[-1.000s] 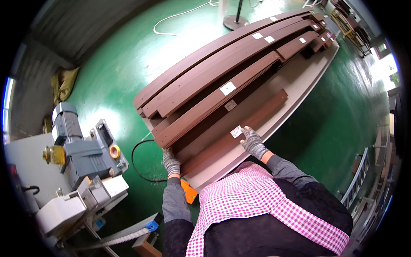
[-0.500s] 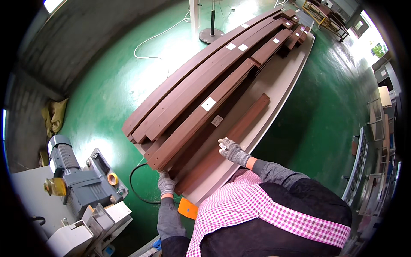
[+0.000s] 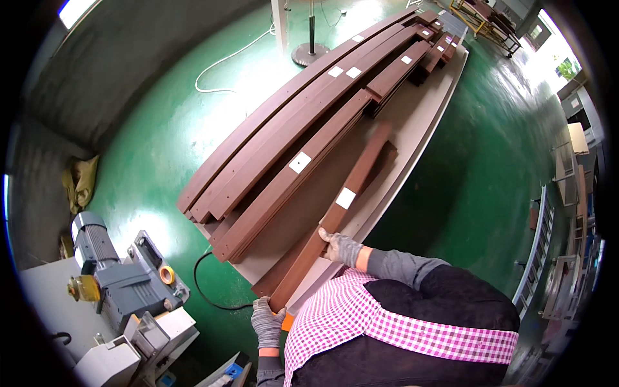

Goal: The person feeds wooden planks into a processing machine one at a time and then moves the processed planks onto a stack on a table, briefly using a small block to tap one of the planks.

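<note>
My left hand [image 3: 265,317], in a grey knit glove, is closed round the near end of a long brown plank [image 3: 304,263] with a white label on it. Further up the same plank, my right hand [image 3: 340,247] grips its edge, thumb on top. The far end of the plank is blurred. Partly beneath it, a second brown plank [image 3: 274,274] lies on the pale tabletop [image 3: 422,106]. To the left, stacked brown planks [image 3: 258,187], some with white labels, run along the table.
A grey motor unit [image 3: 119,277] with a roll of orange tape [image 3: 167,275] stands at the lower left. A black cable [image 3: 216,298] curves across the green floor beside the table. A round stand base [image 3: 309,54] is beyond the stacks. At right is a metal ladder [image 3: 535,251].
The labelled plank has come off the stack and rightward over the lone plank, now in both hands. My left hand moved nearer me and right; my right hand closed on the plank.
</note>
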### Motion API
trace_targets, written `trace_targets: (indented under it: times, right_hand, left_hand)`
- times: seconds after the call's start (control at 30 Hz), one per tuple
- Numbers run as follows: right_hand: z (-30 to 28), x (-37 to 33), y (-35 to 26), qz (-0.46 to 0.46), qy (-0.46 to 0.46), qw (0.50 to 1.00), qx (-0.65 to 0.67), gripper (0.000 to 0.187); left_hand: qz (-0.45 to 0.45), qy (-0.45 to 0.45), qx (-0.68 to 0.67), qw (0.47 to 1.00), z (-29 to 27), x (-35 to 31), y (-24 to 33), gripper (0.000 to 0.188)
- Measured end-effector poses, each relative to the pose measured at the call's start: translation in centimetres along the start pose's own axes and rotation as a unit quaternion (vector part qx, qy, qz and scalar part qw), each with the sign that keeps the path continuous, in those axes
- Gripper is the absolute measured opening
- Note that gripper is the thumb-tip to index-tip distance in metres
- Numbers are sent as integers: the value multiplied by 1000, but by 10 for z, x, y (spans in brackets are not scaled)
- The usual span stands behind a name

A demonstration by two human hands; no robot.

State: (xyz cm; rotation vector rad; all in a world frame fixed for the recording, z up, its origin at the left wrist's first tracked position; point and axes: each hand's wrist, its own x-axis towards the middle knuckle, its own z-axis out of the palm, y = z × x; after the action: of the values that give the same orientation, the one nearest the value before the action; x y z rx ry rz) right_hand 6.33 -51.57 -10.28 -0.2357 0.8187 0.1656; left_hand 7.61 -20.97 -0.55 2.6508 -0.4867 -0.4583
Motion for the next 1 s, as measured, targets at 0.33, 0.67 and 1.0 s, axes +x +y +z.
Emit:
trace_targets:
  times: [0.33, 0.67, 1.0]
  right_hand:
    - [-93, -23, -21, -16, 194, 974, -114, 50]
    - [-60, 25, -83, 53, 316, 803, -503, 48]
    - [-55, 56, -131, -83, 333, 899, -273, 50]
  left_hand:
    - [-21, -126, -68, 989, 83, -12, -45, 57]
    - [-149, -44, -51, 987, 102, -5, -82, 66]
    - [-393, 113, -522, 749, 137, 41, -110, 51]
